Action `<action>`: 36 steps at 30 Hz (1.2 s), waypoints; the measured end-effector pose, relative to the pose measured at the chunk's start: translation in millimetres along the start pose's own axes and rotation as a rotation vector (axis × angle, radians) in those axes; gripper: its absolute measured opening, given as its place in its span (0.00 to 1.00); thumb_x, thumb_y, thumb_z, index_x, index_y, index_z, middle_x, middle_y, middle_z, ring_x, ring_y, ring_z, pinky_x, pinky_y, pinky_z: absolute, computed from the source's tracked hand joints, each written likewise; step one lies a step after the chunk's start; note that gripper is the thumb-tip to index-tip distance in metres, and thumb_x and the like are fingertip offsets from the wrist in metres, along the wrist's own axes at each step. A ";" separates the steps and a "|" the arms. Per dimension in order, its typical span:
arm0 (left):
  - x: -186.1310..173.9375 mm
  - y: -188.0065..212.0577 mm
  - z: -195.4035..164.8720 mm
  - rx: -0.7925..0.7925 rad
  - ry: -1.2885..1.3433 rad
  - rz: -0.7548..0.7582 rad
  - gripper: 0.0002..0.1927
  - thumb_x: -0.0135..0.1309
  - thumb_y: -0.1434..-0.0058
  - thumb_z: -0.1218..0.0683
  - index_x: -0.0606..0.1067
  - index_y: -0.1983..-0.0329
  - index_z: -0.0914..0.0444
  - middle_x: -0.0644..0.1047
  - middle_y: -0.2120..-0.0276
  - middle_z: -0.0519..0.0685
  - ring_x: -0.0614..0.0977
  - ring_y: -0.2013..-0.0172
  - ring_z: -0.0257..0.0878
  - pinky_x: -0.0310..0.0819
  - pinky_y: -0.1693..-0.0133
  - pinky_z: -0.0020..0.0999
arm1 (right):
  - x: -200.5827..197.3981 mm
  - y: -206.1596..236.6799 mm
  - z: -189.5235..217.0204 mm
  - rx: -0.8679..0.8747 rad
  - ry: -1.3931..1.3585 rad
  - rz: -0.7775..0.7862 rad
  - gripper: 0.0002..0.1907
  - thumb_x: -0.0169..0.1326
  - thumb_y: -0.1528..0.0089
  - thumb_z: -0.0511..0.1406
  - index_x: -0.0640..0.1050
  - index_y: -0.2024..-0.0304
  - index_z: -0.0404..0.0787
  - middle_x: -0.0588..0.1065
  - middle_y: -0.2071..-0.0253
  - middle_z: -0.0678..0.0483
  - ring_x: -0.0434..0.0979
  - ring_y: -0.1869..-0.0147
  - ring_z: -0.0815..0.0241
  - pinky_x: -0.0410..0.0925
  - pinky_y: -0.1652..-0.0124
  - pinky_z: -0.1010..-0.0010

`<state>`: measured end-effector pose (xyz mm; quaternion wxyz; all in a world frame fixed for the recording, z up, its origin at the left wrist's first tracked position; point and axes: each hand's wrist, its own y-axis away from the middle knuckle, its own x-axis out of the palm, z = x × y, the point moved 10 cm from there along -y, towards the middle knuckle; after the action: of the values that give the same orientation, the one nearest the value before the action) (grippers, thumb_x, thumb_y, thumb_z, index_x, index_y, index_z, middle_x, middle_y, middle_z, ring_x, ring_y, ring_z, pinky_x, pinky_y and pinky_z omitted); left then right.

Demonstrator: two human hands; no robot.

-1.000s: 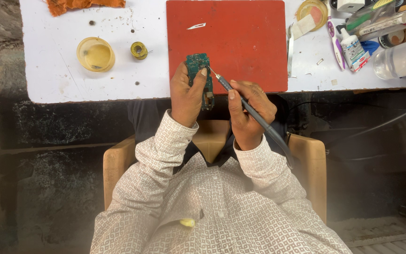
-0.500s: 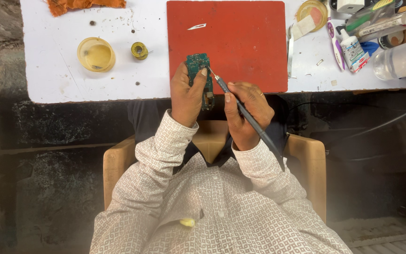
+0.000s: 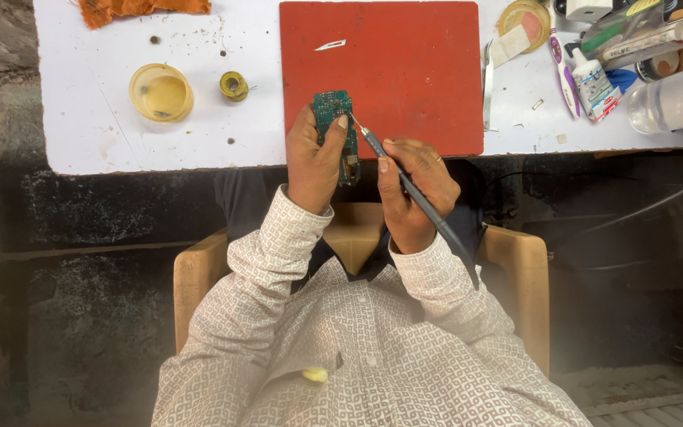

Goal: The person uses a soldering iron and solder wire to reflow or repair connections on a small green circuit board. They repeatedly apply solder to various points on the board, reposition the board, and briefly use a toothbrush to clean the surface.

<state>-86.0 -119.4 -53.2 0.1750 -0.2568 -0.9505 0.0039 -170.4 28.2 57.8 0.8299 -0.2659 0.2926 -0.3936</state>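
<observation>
My left hand (image 3: 315, 160) grips a small green circuit board (image 3: 332, 107) upright over the near edge of a red mat (image 3: 405, 71). My right hand (image 3: 414, 188) holds a thin grey soldering iron (image 3: 405, 180) like a pen. Its tip touches the board's right edge, just beside my left thumb. The iron's handle runs back down over my right wrist. Both hands hover at the table's front edge, above my lap.
On the white table (image 3: 112, 134) lie a yellow round dish (image 3: 160, 92), a small solder spool (image 3: 233, 85), an orange cloth (image 3: 144, 8), a scalpel blade (image 3: 330, 45) on the mat, tweezers (image 3: 487, 83), and cluttered tubes and bottles (image 3: 634, 55) at right. A cable (image 3: 634, 212) hangs below.
The iron's tip has stayed at the board's right edge; my right hand shifted slightly along it. The board and left hand barely moved.
</observation>
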 end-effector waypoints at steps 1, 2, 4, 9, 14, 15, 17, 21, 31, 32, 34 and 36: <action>0.4 -0.2 -0.6 0.004 0.010 0.005 0.04 0.51 0.28 0.58 0.71 0.57 0.63 0.74 0.69 0.41 0.73 0.70 0.26 0.70 0.68 0.23 | 0.2 0.3 -0.1 0.004 0.004 0.005 0.08 0.58 0.31 0.33 0.80 0.56 0.31 0.81 0.59 0.46 0.84 0.53 0.52 0.74 0.49 0.68; -0.2 0.1 0.0 0.000 0.005 -0.002 0.04 0.51 0.28 0.58 0.71 0.57 0.64 0.74 0.69 0.41 0.72 0.70 0.26 0.69 0.69 0.23 | 0.0 0.3 0.0 0.002 0.000 0.001 0.08 0.58 0.31 0.33 0.80 0.56 0.31 0.81 0.59 0.46 0.84 0.53 0.52 0.75 0.50 0.68; -1.3 0.8 1.2 -0.011 -0.006 -0.014 0.04 0.52 0.28 0.58 0.71 0.57 0.64 0.74 0.69 0.41 0.71 0.71 0.26 0.68 0.70 0.23 | 0.2 0.3 -0.5 0.000 -0.007 -0.009 0.08 0.58 0.32 0.33 0.80 0.56 0.32 0.81 0.59 0.46 0.84 0.54 0.52 0.75 0.50 0.67; 0.3 -0.6 0.3 -0.001 0.006 -0.002 0.03 0.51 0.28 0.58 0.71 0.56 0.64 0.74 0.68 0.41 0.72 0.70 0.26 0.69 0.68 0.23 | 0.4 1.6 -2.0 0.002 -0.011 -0.019 0.08 0.58 0.31 0.33 0.80 0.56 0.32 0.81 0.59 0.46 0.84 0.53 0.53 0.75 0.50 0.67; -0.3 0.5 -0.2 0.004 0.005 0.003 0.03 0.51 0.28 0.59 0.71 0.56 0.64 0.74 0.68 0.41 0.72 0.70 0.26 0.69 0.68 0.23 | 1.1 1.2 -3.4 0.006 -0.004 -0.019 0.08 0.59 0.32 0.33 0.81 0.56 0.32 0.82 0.60 0.47 0.84 0.54 0.53 0.75 0.50 0.68; -0.6 0.3 0.7 -0.005 0.010 0.004 0.03 0.51 0.28 0.59 0.71 0.57 0.64 0.74 0.68 0.41 0.72 0.70 0.26 0.70 0.68 0.23 | 0.9 2.0 -3.7 0.016 -0.007 -0.017 0.08 0.58 0.32 0.33 0.81 0.56 0.32 0.82 0.60 0.47 0.84 0.54 0.53 0.74 0.50 0.68; -0.6 0.0 1.2 -0.003 0.010 0.001 0.03 0.51 0.28 0.59 0.71 0.57 0.64 0.74 0.68 0.41 0.72 0.70 0.26 0.69 0.68 0.23 | 0.8 2.1 -4.0 0.023 -0.011 -0.014 0.08 0.58 0.32 0.33 0.80 0.56 0.32 0.82 0.60 0.47 0.84 0.53 0.52 0.74 0.50 0.68; -0.2 0.8 1.3 0.007 0.012 0.000 0.03 0.51 0.27 0.58 0.71 0.56 0.64 0.74 0.68 0.41 0.72 0.70 0.26 0.69 0.68 0.23 | 0.3 1.9 -3.7 0.019 -0.020 -0.016 0.08 0.58 0.32 0.33 0.80 0.56 0.31 0.82 0.58 0.45 0.84 0.52 0.52 0.74 0.48 0.67; -0.6 1.1 1.5 -0.032 0.062 0.006 0.03 0.50 0.27 0.59 0.71 0.55 0.64 0.74 0.68 0.40 0.72 0.70 0.25 0.69 0.68 0.23 | -11.1 6.4 -20.8 0.172 -0.109 -0.061 0.10 0.58 0.32 0.33 0.81 0.55 0.29 0.81 0.59 0.46 0.75 0.66 0.66 0.66 0.66 0.80; -0.7 0.5 1.6 -0.035 0.067 0.002 0.03 0.50 0.28 0.59 0.71 0.55 0.64 0.74 0.68 0.40 0.72 0.70 0.26 0.69 0.67 0.23 | -10.9 5.9 -20.5 0.164 -0.112 -0.061 0.10 0.58 0.32 0.34 0.81 0.55 0.30 0.81 0.59 0.46 0.75 0.66 0.67 0.66 0.66 0.80; -1.2 -0.9 2.0 -0.043 0.077 -0.006 0.03 0.50 0.28 0.59 0.71 0.56 0.64 0.74 0.68 0.41 0.72 0.69 0.26 0.70 0.67 0.23 | -10.3 5.5 -19.6 0.149 -0.116 -0.061 0.10 0.58 0.32 0.34 0.81 0.55 0.30 0.81 0.59 0.47 0.74 0.67 0.68 0.65 0.66 0.81; -0.8 -0.9 -0.2 -0.029 0.073 0.005 0.02 0.50 0.28 0.59 0.71 0.56 0.64 0.74 0.69 0.41 0.72 0.70 0.26 0.69 0.67 0.23 | -10.3 6.9 -20.9 0.173 -0.105 -0.055 0.10 0.58 0.32 0.34 0.81 0.55 0.30 0.81 0.59 0.46 0.72 0.68 0.67 0.64 0.66 0.80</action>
<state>-85.7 -120.6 -53.2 0.2059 -0.2615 -0.9428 -0.0188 -186.9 35.9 41.6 0.8529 -0.2215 0.2061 -0.4255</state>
